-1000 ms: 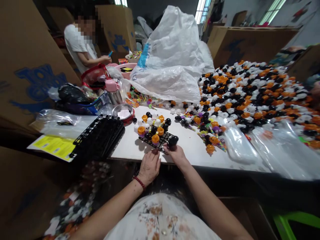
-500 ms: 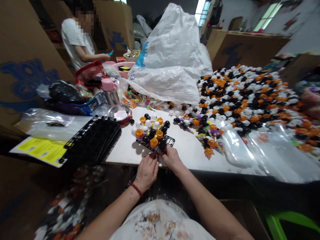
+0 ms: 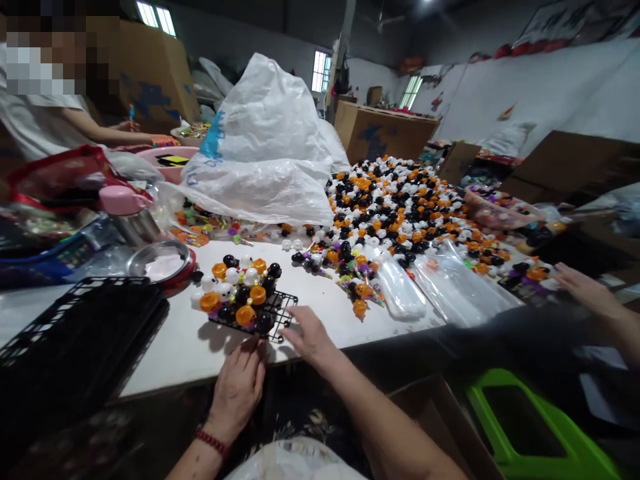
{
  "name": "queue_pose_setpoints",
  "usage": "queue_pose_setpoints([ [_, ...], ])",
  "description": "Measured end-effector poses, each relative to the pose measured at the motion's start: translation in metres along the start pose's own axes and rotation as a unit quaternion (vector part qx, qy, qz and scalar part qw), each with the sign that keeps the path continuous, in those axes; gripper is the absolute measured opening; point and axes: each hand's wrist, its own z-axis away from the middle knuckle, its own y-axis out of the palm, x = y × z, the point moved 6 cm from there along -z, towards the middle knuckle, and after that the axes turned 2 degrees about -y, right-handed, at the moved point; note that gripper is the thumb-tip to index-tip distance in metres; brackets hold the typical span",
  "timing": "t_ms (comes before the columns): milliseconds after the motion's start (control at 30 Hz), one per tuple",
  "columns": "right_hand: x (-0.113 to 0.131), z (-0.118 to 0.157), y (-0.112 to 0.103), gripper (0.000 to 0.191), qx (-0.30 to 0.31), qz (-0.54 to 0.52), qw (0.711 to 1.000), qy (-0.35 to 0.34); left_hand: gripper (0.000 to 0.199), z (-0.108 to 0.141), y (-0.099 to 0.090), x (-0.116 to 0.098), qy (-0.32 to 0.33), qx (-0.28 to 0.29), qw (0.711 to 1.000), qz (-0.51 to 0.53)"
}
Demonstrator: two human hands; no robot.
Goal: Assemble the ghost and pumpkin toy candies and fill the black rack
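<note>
In front of me on the white table sits a black plastic grid rack [image 3: 285, 308], filled over most of its left part with orange, white and black ball-headed toys [image 3: 239, 291]; open grid shows at its right end. My left hand [image 3: 239, 380] wears a red bead bracelet. Its fingers are closed together at the rack's front edge; their tips are partly hidden. Beside the bare right end of the rack, my right hand [image 3: 313, 339] has thumb and fingers apart, with nothing in it.
Stacked black racks [image 3: 100, 333] lie left, near a metal bowl [image 3: 159, 261] and pink-lidded flask [image 3: 131, 212]. A big toy heap [image 3: 395, 207], white sack [image 3: 270, 133] and clear bags [image 3: 460, 287] fill the back and right. Two co-workers' hands show at left and right [image 3: 585, 288]. A green stool [image 3: 540, 427] stands below.
My view has swung right, bringing in another person's hand at the right. My right hand has come off the toys at the rack's front and opened. My left hand stays at the front edge.
</note>
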Motion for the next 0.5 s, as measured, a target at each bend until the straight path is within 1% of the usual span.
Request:
queue_pose_setpoints([
  [33,-0.012,0.003,-0.022,0.039,-0.05,0.026,0.998,0.007,0.035,0.0,0.0,0.0,0.0,-0.001,1.0,0.002],
  [67,-0.027,0.006,-0.045,0.039,-0.097,0.075,0.992,0.027,0.035,0.0,0.0,0.001,0.0,-0.001,1.0,0.004],
  [100,-0.043,0.01,-0.068,0.039,-0.137,0.136,0.98,0.057,0.036,-0.001,0.0,0.001,-0.001,-0.001,1.0,0.008],
  [133,-0.059,0.015,-0.089,0.041,-0.162,0.193,0.963,0.095,0.037,-0.001,0.0,0.001,-0.001,-0.003,1.0,0.012],
  [167,-0.076,0.019,-0.106,0.043,-0.173,0.239,0.946,0.135,0.038,-0.002,0.0,0.002,0.0,-0.006,1.0,0.016],
  [200,-0.09,0.021,-0.119,0.044,-0.164,0.264,0.936,0.164,0.04,-0.002,-0.001,0.002,0.001,-0.01,1.0,0.022],
  [233,-0.102,0.023,-0.127,0.043,-0.146,0.271,0.934,0.183,0.042,-0.002,-0.001,0.002,0.003,-0.015,0.999,0.029],
  [267,-0.111,0.023,-0.133,0.041,-0.127,0.261,0.938,0.191,0.045,-0.002,-0.002,0.003,0.004,-0.018,0.999,0.037],
  [300,-0.115,0.022,-0.136,0.04,-0.114,0.239,0.945,0.191,0.047,-0.002,-0.003,0.004,0.002,-0.019,0.999,0.049],
  [333,-0.116,0.022,-0.139,0.038,-0.115,0.21,0.953,0.185,0.048,-0.001,-0.005,0.004,-0.003,-0.02,0.998,0.063],
  [367,-0.113,0.021,-0.142,0.036,-0.129,0.177,0.959,0.179,0.049,0.0,-0.008,0.004,-0.009,-0.023,0.997,0.08],
  [433,-0.1,0.021,-0.146,0.033,-0.167,0.096,0.966,0.17,0.049,0.0,-0.018,0.0,-0.01,-0.022,0.993,0.114],
  [500,-0.08,0.022,-0.142,0.03,-0.169,-0.005,0.972,0.162,0.051,-0.004,-0.029,-0.014,0.013,-0.003,0.99,0.141],
])
